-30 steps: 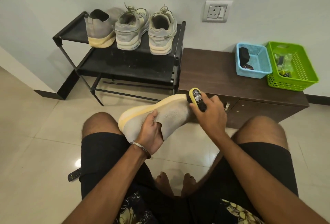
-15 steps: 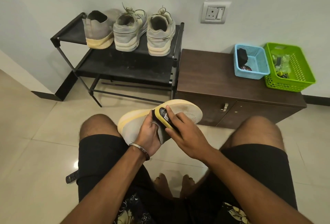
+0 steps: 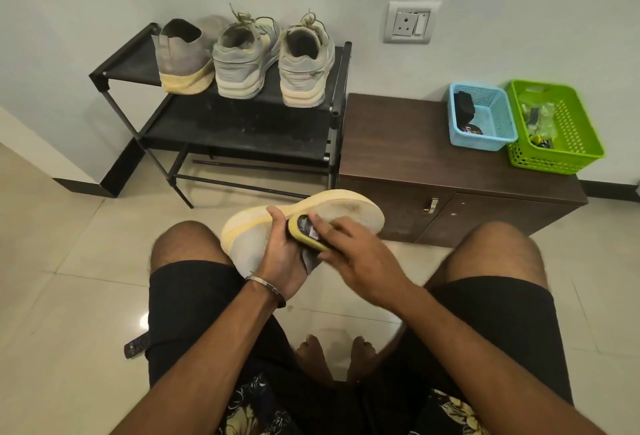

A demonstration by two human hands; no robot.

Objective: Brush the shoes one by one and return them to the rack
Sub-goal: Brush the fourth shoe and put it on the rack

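I sit with a grey shoe with a yellow sole (image 3: pixel 349 209) held on its side above my knees, toe pointing right. My left hand (image 3: pixel 284 258) grips it around the heel end. My right hand (image 3: pixel 349 251) holds a small yellow-backed brush (image 3: pixel 304 232) pressed against the shoe's side near the heel. On the top shelf of the black rack (image 3: pixel 114 67) stand three shoes: the matching grey shoe with a yellow sole (image 3: pixel 183 57) and a pair of grey laced sneakers (image 3: pixel 273 60), heels toward me.
A low brown cabinet (image 3: pixel 408 143) stands right of the rack, carrying a blue basket (image 3: pixel 485 119) and a green basket (image 3: pixel 561 126) with small items. A wall socket (image 3: pixel 410 22) is above. A dark remote (image 3: pixel 136 344) lies on the tiled floor by my left leg.
My right hand swept the brush from the shoe's toe end back to the heel end near my left hand. The shoe has tilted a little; my left hand keeps its grip.
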